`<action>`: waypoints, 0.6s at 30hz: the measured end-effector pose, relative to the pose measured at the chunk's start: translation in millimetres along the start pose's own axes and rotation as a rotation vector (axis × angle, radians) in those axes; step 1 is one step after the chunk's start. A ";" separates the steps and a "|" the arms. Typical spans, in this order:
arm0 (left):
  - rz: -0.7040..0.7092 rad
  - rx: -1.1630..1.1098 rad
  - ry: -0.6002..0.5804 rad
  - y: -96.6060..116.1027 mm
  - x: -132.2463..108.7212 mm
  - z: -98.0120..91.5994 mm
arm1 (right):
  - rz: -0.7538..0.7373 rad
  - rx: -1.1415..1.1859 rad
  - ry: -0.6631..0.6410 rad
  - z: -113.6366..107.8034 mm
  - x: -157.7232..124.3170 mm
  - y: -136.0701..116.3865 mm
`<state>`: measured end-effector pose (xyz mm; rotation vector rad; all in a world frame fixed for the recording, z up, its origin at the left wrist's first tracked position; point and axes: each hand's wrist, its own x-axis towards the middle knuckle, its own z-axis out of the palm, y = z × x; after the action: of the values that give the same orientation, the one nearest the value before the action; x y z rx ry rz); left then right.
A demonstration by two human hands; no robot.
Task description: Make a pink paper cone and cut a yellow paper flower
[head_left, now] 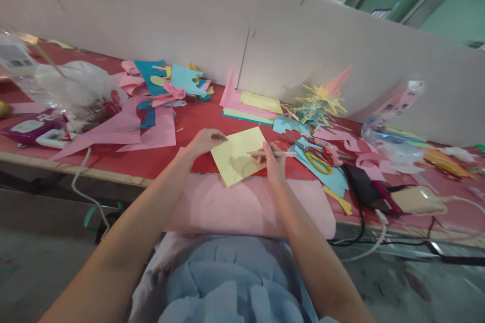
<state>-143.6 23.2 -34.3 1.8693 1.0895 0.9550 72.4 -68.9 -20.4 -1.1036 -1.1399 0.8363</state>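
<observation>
A yellow paper sheet (237, 154) lies on the red table (189, 121), partly over a large pink sheet (227, 207) at the table's near edge. My left hand (204, 141) rests on the yellow sheet's left corner, fingers curled and pressing it down. My right hand (273, 161) is closed around a pink pencil (278, 153) that lies nearly level, its tip over the yellow sheet. Faint curved pencil lines show on the yellow paper near that hand.
Scissors with yellow and red handles (318, 156) lie on blue paper right of my right hand. Pink and blue paper scraps (159, 91) cover the left back. A paper stack (253, 106) leans by the cardboard wall (303, 45). Plastic bags (76, 86), cables (79, 176).
</observation>
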 end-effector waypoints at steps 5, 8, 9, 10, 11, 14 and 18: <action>0.021 0.107 0.003 8.5 -4.3 0.7 | 0.072 -0.097 0.027 -2.6 4.7 9.9; 0.025 0.182 0.001 15.1 -6.4 0.0 | 0.066 -0.111 0.040 -2.6 4.2 9.1; 0.022 0.202 -0.001 16.7 -6.8 -0.3 | 0.052 -0.108 0.045 -2.4 3.3 7.4; 0.019 0.218 -0.002 17.8 -7.1 -0.6 | 0.034 -0.097 0.045 -2.3 2.2 5.2; 0.017 0.229 -0.004 18.6 -7.3 -0.7 | 0.015 -0.082 0.035 -2.1 0.9 2.7; 0.024 0.241 -0.009 18.8 -7.6 -0.3 | -0.011 -0.054 -0.061 -1.5 -2.7 -2.8; 0.035 0.244 -0.019 17.7 -7.5 1.1 | 0.042 -0.127 -0.127 -0.7 -2.1 -0.3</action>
<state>-139.2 10.0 -21.0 2.0950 1.2099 0.8525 72.6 -71.1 -20.7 -1.1958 -1.2940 0.8863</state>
